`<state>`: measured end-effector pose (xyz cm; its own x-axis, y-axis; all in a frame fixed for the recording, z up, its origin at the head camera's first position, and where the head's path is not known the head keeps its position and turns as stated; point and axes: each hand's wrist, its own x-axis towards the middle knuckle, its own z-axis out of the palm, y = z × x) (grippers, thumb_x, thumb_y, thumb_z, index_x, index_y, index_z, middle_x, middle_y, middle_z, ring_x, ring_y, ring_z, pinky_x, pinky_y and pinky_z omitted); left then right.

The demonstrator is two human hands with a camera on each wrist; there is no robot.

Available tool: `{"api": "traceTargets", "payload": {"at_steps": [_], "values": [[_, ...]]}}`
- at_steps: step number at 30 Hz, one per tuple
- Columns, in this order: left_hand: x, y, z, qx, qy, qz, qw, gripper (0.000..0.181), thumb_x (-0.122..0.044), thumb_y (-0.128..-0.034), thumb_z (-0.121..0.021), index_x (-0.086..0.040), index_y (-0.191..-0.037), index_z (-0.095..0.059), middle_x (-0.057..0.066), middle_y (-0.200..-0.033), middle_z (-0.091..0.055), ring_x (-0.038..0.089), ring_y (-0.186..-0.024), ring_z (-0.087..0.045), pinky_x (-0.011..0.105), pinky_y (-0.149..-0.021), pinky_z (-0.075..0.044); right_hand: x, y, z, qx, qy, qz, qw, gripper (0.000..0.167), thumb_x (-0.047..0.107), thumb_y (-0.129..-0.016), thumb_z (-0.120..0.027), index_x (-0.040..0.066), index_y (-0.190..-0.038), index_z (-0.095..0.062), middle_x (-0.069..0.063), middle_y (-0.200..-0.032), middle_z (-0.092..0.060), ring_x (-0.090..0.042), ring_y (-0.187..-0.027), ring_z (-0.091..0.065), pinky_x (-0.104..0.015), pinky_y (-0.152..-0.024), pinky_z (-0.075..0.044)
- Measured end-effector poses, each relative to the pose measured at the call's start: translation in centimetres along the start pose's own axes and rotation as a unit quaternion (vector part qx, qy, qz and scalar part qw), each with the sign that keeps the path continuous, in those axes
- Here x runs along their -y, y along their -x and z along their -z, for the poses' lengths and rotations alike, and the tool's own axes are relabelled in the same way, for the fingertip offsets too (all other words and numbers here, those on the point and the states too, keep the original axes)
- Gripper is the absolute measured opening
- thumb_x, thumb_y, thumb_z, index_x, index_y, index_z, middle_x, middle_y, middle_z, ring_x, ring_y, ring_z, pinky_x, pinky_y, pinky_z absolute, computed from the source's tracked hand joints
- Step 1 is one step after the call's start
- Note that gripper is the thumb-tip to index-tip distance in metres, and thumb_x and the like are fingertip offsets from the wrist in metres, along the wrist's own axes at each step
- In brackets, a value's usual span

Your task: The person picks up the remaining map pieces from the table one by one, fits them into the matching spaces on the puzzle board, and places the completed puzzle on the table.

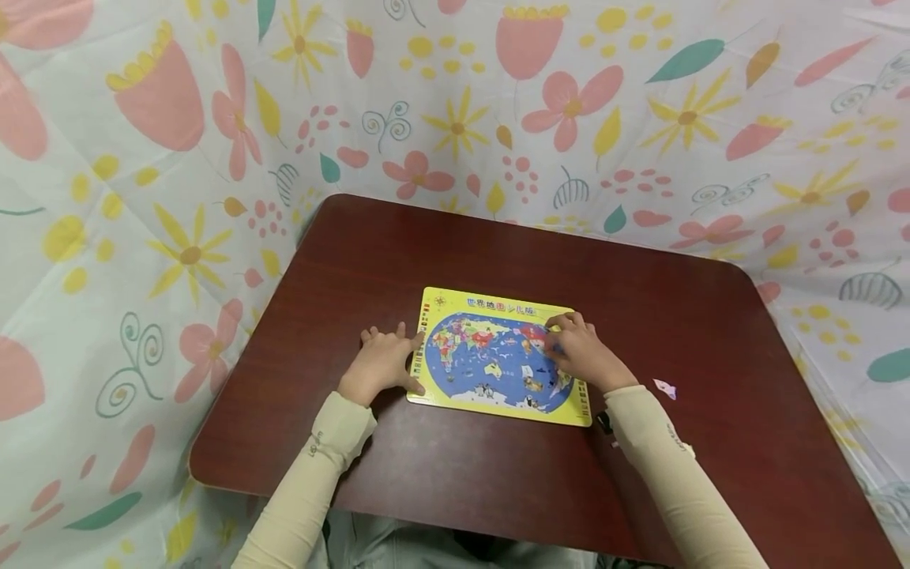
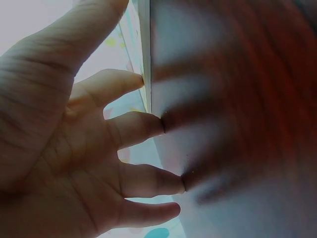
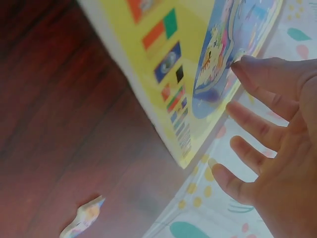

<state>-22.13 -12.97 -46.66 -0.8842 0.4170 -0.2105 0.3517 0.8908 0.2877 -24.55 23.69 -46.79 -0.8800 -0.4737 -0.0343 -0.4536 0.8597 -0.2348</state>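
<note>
A world map puzzle board [image 1: 462, 403] with a yellow border and blue oval map lies flat on the dark red-brown table [image 1: 455, 466]. My left hand [image 1: 384, 362] is at the board's left edge, thumb near the lower left corner. In the left wrist view its fingers [image 2: 143, 181] are spread, some tips touching the tabletop. My right hand [image 1: 586, 352] is over the map's right part. Its thumb and forefinger meet at a small puzzle piece [image 3: 239, 52], mostly hidden by the thumb; the other fingers are loosely bent.
A small loose puzzle piece [image 1: 665, 389] lies on the table to the right of the board, near the right sleeve. Another tiny pale bit shows beside the right wrist. A flower-printed cloth [image 1: 455, 103] hangs behind and left of the table.
</note>
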Motion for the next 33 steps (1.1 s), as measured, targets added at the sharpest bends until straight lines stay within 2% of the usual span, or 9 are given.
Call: {"api": "traceTargets", "payload": {"at_steps": [5, 9, 13, 20, 26, 33], "values": [[-0.1, 0.0, 0.2, 0.003, 0.006, -0.003, 1.0, 0.102, -0.053, -0.0719, -0.089, -0.015, -0.155, -0.044, 0.029, -0.155, -0.037, 0.065, -0.126, -0.043, 0.072, -0.103, -0.029, -0.4, 1.2, 0.5, -0.008, -0.008, -0.017, 0.9998, 0.008, 0.009, -0.09, -0.074, 0.005, -0.096, -0.077, -0.025, -0.128, -0.058, -0.044, -0.121, -0.044, -0.063, -0.093, -0.035], [0.0, 0.0, 0.1, 0.005, -0.003, -0.008, 0.9999, 0.102, -0.054, -0.0725, -0.088, -0.015, -0.155, -0.044, 0.029, -0.155, -0.035, 0.066, -0.126, -0.042, 0.073, -0.103, -0.029, -1.1, 2.3, 0.7, -0.022, 0.0, -0.026, 0.9994, 0.012, 0.01, -0.091, -0.073, 0.003, -0.1, -0.076, -0.021, -0.117, -0.063, -0.04, -0.109, -0.054, -0.061, -0.088, -0.04], [0.1, 0.1, 0.0, 0.008, -0.003, -0.011, 0.9999, 0.101, -0.054, -0.0725, -0.088, -0.014, -0.155, -0.044, 0.031, -0.155, -0.034, 0.068, -0.127, -0.039, 0.074, -0.104, -0.029, -2.1, 3.4, 0.8, -0.036, 0.009, -0.03, 0.9989, 0.013, 0.011, -0.093, -0.071, 0.002, -0.102, -0.073, -0.017, -0.11, -0.066, -0.036, -0.101, -0.058, -0.059, -0.084, -0.043], [0.0, 0.2, 0.2, 0.01, 0.015, -0.01, 0.9998, 0.101, -0.051, -0.0733, -0.088, -0.013, -0.155, -0.044, 0.032, -0.156, -0.031, 0.073, -0.128, -0.03, 0.075, -0.104, -0.026, -4.6, 6.2, 1.8, -0.041, 0.015, -0.071, 0.9965, 0.021, 0.016, -0.094, -0.071, 0.0, -0.108, -0.071, -0.018, -0.11, -0.063, -0.04, -0.105, -0.054, -0.064, -0.088, -0.042], [0.1, 0.2, 0.2, 0.011, 0.014, -0.016, 0.9997, 0.099, -0.049, -0.075, -0.088, -0.011, -0.154, -0.044, 0.034, -0.155, -0.031, 0.074, -0.127, -0.031, 0.077, -0.103, -0.027, -6.9, 9.2, 2.4, -0.038, 0.029, -0.099, 0.9939, 0.023, 0.017, -0.094, -0.071, 0.0, -0.109, -0.07, -0.02, -0.108, -0.061, -0.043, -0.102, -0.052, -0.065, -0.081, -0.042], [0.0, 0.3, 0.4, 0.021, 0.006, -0.015, 0.9997, 0.099, -0.051, -0.0746, -0.087, -0.011, -0.154, -0.044, 0.034, -0.154, -0.031, 0.076, -0.123, -0.033, 0.076, -0.1, -0.03, -8.6, 12.4, 2.6, -0.033, 0.036, -0.119, 0.9917, 0.02, 0.014, -0.092, -0.073, -0.001, -0.106, -0.07, -0.019, -0.103, -0.059, -0.042, -0.096, -0.051, -0.061, -0.076, -0.044]]}}
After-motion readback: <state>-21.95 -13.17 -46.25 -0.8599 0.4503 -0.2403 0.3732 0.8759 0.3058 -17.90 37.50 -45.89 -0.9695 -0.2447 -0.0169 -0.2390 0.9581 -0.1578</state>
